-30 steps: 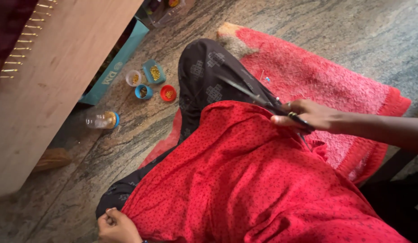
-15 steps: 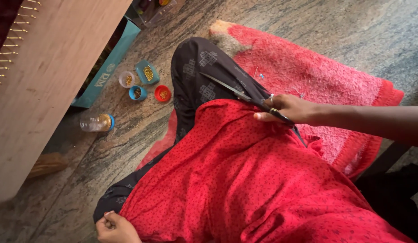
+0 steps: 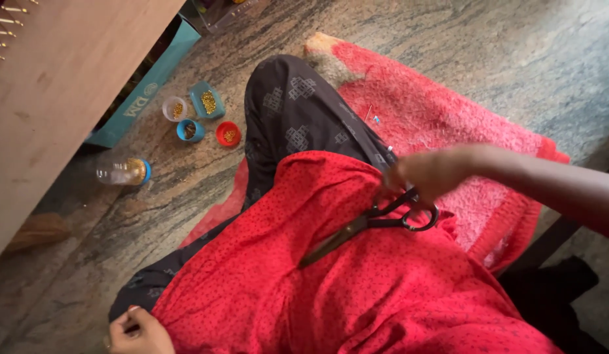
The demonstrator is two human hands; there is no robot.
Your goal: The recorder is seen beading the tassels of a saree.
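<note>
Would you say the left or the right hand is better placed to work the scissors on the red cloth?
Right. The right hand is at the loops of the scissors lying on the red cloth. The left hand grips the cloth's far edge, well away from them.

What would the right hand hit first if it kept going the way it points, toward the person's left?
Likely the red dotted cloth over the lap: the right hand holds the scissors, blades lying against it. Depth is unclear.

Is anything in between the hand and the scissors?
No. The right hand is already touching the handles of the black scissors, which lie on the red dotted cloth. Nothing visible sits between them.
</note>
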